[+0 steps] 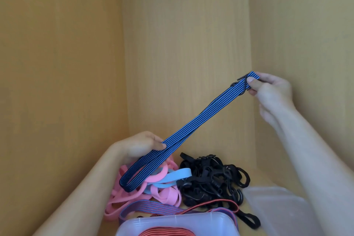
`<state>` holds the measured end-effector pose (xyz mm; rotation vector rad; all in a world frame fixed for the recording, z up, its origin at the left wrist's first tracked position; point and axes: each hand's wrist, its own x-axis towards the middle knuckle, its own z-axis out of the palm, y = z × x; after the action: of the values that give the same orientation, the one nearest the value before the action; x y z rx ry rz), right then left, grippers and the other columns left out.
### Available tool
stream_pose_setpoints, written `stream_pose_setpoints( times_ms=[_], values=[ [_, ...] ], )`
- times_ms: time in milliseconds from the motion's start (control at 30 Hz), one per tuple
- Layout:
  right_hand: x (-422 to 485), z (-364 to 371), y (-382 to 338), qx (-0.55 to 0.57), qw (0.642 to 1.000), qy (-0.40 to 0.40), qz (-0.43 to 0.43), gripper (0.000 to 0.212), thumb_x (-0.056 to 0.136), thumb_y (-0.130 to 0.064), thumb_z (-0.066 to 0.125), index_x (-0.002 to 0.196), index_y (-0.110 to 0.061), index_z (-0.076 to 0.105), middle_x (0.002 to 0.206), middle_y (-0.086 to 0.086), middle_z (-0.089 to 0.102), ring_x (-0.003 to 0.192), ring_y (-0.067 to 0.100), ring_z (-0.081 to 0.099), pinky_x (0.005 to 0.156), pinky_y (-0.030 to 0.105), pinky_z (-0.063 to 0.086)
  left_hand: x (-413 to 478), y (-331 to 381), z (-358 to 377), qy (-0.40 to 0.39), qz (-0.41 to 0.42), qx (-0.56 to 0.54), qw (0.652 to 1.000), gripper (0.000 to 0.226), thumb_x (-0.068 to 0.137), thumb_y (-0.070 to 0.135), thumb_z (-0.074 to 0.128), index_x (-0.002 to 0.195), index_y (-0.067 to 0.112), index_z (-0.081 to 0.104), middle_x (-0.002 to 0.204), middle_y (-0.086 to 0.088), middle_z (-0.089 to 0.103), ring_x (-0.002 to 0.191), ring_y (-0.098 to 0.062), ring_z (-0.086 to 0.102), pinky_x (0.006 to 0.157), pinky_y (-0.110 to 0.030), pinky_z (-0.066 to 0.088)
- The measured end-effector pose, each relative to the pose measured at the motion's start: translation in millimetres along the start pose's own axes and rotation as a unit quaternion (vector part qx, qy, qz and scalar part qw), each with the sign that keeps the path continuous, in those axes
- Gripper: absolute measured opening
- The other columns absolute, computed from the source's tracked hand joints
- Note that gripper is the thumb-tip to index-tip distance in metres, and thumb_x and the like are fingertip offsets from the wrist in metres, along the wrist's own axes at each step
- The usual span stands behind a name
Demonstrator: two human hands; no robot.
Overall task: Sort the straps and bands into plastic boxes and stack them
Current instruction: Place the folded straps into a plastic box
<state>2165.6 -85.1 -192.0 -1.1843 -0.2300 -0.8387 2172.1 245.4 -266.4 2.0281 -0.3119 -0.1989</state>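
A blue and black striped elastic strap (193,122) with a dark metal hook at its upper end stretches diagonally in the air. My right hand (268,90) pinches its top end by the hook. My left hand (139,144) grips it lower down, and a folded loop hangs below onto the pile. Under it lie pink bands (162,195), a light blue band (178,175) and a heap of black straps (212,178). A clear plastic box (178,222) at the bottom edge holds a red striped strap (166,233).
A red and blue striped strap (153,210) lies just behind the box. A second clear plastic piece, box or lid, (279,209) sits at lower right under my right forearm. Wooden cabinet walls (187,44) close in on the left, back and right.
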Motion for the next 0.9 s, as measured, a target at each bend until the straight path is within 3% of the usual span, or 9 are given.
stream_pose_setpoints(
  times_ms=[100, 200, 267, 333, 467, 667, 900],
  values=[
    [-4, 8, 1, -0.006, 0.999, -0.032, -0.002, 0.018, 0.092, -0.004, 0.070, 0.108, -0.010, 0.070, 0.104, 0.006, 0.071, 0.085, 0.011, 0.065, 0.070, 0.016, 0.050, 1, 1, 2, 0.045, -0.016, 0.115, 0.992, 0.024, 0.102, 0.016, 0.056, 0.095, 0.007, 0.077, 0.085, -0.017, 0.077, 0.069, -0.026, 0.074, 0.057, -0.030, 0.057],
    [-8, 14, 2, -0.022, 0.997, -0.074, 0.007, 0.024, 0.090, -0.005, 0.072, 0.113, -0.003, 0.069, 0.104, 0.009, 0.071, 0.084, 0.015, 0.064, 0.074, 0.021, 0.050, 2, 11, 9, 0.100, 0.017, 0.200, 0.975, 0.023, 0.098, 0.025, 0.065, 0.118, 0.014, 0.070, 0.111, -0.005, 0.073, 0.096, -0.019, 0.071, 0.078, -0.027, 0.054],
    [-17, 24, 2, -0.035, 0.992, -0.120, 0.013, 0.023, 0.089, -0.004, 0.073, 0.111, -0.003, 0.069, 0.097, 0.008, 0.071, 0.078, 0.015, 0.063, 0.071, 0.021, 0.050, 1, 28, 18, 0.150, 0.099, 0.196, 0.964, 0.034, 0.095, 0.027, 0.069, 0.128, 0.019, 0.063, 0.121, 0.002, 0.066, 0.108, -0.012, 0.064, 0.088, -0.025, 0.051],
    [-32, 41, 3, -0.056, 0.982, -0.180, 0.010, 0.022, 0.088, -0.002, 0.073, 0.109, -0.003, 0.069, 0.091, 0.007, 0.070, 0.073, 0.013, 0.062, 0.066, 0.019, 0.049, -6, 51, 27, 0.185, 0.207, 0.123, 0.953, 0.031, 0.092, 0.029, 0.072, 0.122, 0.021, 0.068, 0.115, 0.007, 0.069, 0.102, -0.005, 0.064, 0.090, -0.025, 0.051],
    [-62, 71, 6, -0.088, 0.959, -0.269, -0.009, 0.014, 0.086, -0.004, 0.076, 0.096, -0.013, 0.073, 0.085, 0.003, 0.070, 0.065, 0.005, 0.063, 0.063, 0.017, 0.050, -24, 81, 32, 0.245, 0.325, 0.073, 0.910, 0.017, 0.082, 0.026, 0.083, 0.095, 0.022, 0.073, 0.092, 0.004, 0.075, 0.076, -0.001, 0.065, 0.071, -0.016, 0.051],
    [-72, 77, 5, -0.087, 0.954, -0.287, -0.001, 0.018, 0.084, -0.011, 0.079, 0.102, -0.011, 0.075, 0.087, 0.003, 0.071, 0.061, 0.004, 0.061, 0.067, 0.020, 0.051, -32, 83, 32, 0.289, 0.326, 0.089, 0.896, 0.023, 0.078, 0.019, 0.086, 0.095, 0.012, 0.072, 0.091, -0.013, 0.074, 0.078, -0.025, 0.066, 0.087, -0.045, 0.057],
    [-70, 74, 3, -0.033, 0.953, -0.300, 0.014, 0.014, 0.086, -0.005, 0.075, 0.100, -0.007, 0.074, 0.084, 0.006, 0.072, 0.067, 0.009, 0.062, 0.071, 0.024, 0.053, -33, 84, 34, 0.293, 0.330, 0.066, 0.895, 0.008, 0.087, 0.014, 0.078, 0.089, 0.019, 0.072, 0.086, -0.002, 0.069, 0.072, -0.011, 0.063, 0.070, -0.030, 0.052]
  ],
)
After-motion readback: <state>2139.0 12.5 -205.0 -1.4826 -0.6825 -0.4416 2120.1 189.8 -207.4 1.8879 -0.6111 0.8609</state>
